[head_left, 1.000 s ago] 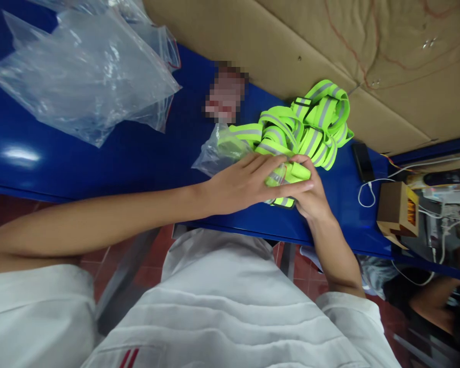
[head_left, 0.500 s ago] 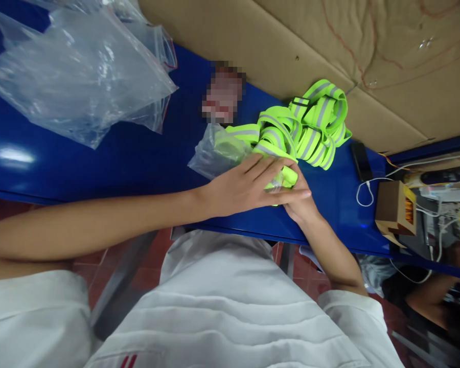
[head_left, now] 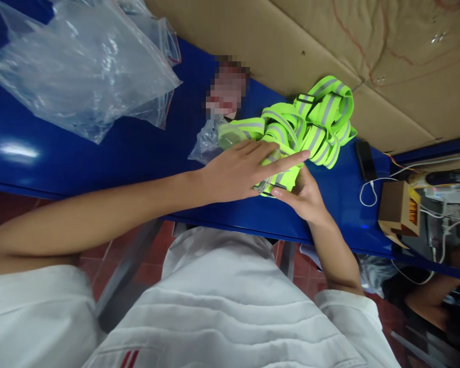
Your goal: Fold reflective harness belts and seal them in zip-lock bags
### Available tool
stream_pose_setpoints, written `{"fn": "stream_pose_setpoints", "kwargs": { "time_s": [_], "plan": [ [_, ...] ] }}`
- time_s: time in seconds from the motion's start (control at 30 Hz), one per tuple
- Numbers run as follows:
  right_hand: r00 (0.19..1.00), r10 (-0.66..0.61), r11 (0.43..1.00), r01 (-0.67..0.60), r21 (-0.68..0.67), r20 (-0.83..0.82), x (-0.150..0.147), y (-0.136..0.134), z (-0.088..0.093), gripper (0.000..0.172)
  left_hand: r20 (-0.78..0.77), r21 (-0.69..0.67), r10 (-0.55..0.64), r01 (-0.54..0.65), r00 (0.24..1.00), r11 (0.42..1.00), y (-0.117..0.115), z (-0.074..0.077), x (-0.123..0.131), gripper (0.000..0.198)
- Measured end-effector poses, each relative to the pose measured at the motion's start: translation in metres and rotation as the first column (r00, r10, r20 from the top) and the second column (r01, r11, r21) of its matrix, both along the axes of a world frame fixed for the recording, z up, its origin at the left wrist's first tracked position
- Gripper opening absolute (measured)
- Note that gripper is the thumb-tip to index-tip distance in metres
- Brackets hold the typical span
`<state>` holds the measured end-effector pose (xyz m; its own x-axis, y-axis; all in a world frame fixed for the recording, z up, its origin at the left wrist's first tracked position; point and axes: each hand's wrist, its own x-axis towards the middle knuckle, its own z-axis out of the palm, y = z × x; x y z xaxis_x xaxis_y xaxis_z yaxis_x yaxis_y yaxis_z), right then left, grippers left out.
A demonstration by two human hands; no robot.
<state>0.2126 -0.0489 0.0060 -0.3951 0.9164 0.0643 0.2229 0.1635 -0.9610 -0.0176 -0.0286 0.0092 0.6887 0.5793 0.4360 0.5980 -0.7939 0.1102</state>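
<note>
Bright green reflective straps (head_left: 281, 118) with grey stripes lie in a looped heap on the blue table. A small clear plastic bag (head_left: 206, 144) reaches from the heap's left side beneath my left hand (head_left: 239, 171). That hand rests over the bag and gripping it, its index finger stretched out across the green strap. My right hand (head_left: 309, 199) holds a folded bundle of strap with a dark buckle (head_left: 278, 188), thumb pressed near the buckle. The bag's clear edge shows beside this bundle. The undersides of my fingers are hidden.
Large clear zip bags (head_left: 88, 66) lie at the left of the blue table (head_left: 153, 158). A blurred-out item (head_left: 228, 87) is behind the straps. Cardboard (head_left: 268, 46) lines the back. A black phone (head_left: 365, 161), cables and a small box (head_left: 396, 207) sit right; another person's arm (head_left: 433, 301) is lower right.
My hands, stacked together before, have come apart slightly. My right thumb now shows on the bundle by the buckle, and my left index finger points farther up. The view has shifted slightly.
</note>
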Motion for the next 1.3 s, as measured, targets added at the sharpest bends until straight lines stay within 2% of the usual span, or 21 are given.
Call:
{"fn": "stream_pose_setpoints", "kwargs": {
  "time_s": [0.13,0.27,0.4,0.53,0.6,0.67,0.73,0.8,0.9,1.03,1.17,1.23,1.3],
  "plan": [
    [0.997,-0.037,0.994,0.03,0.105,0.067,0.003,0.009,-0.006,0.074,-0.034,-0.029,0.034,-0.035,0.999,0.999,-0.001,0.0,-0.001,0.095],
    [0.992,-0.129,0.975,0.127,0.182,-0.001,-0.004,0.01,-0.014,0.075,-0.022,-0.076,0.071,-0.072,0.997,0.995,0.001,0.0,-0.001,0.097],
    [0.983,-0.183,0.968,0.184,0.168,-0.026,-0.012,0.002,-0.016,0.073,0.057,-0.141,0.066,-0.057,0.996,0.988,0.002,-0.001,-0.001,0.101],
    [0.972,-0.234,0.964,0.237,0.123,-0.033,-0.016,-0.004,-0.011,0.061,0.097,-0.203,0.102,-0.08,0.99,0.976,-0.004,0.001,0.001,0.105],
    [0.961,-0.272,0.959,0.274,0.07,-0.041,-0.018,-0.005,-0.011,0.057,0.054,-0.175,0.122,-0.111,0.991,0.978,-0.008,0.002,0.004,0.107],
    [0.952,-0.301,0.952,0.296,-0.071,-0.061,-0.02,-0.005,-0.011,0.055,0.004,-0.149,0.138,-0.136,0.99,0.979,-0.013,0.004,0.007,0.11],
    [0.948,-0.308,0.93,0.281,-0.238,-0.084,-0.021,-0.004,-0.011,0.052,-0.04,-0.124,0.142,-0.146,0.989,0.981,-0.017,0.005,0.01,0.111],
    [0.951,-0.285,0.922,0.239,-0.303,-0.119,-0.021,-0.003,-0.01,0.049,-0.062,-0.097,0.136,-0.141,0.989,0.985,-0.02,0.007,0.011,0.111],
    [0.973,-0.18,0.968,0.148,-0.204,-0.147,-0.019,-0.004,-0.005,0.046,-0.027,-0.122,0.12,-0.122,0.992,0.985,-0.018,0.006,0.009,0.11],
    [0.999,-0.049,0.999,0.049,0.001,-0.021,-0.016,-0.006,-0.001,0.036,0.04,-0.201,0.116,-0.106,0.992,0.974,-0.012,0.004,0.006,0.104],
    [0.985,-0.121,0.965,0.087,0.247,0.126,-0.015,-0.01,0.0,0.034,-0.001,-0.148,0.118,-0.116,0.993,0.982,-0.012,0.006,0.005,0.104],
    [0.976,-0.153,0.952,0.104,0.289,0.153,-0.015,-0.013,0.0,0.03,-0.034,-0.09,0.111,-0.114,0.993,0.989,-0.015,0.008,0.006,0.101],
    [0.973,-0.124,0.949,0.058,0.311,0.195,-0.014,-0.015,0.0,0.025,-0.07,-0.038,0.089,-0.092,0.994,0.995,-0.02,0.01,0.006,0.095]
  ]
}}
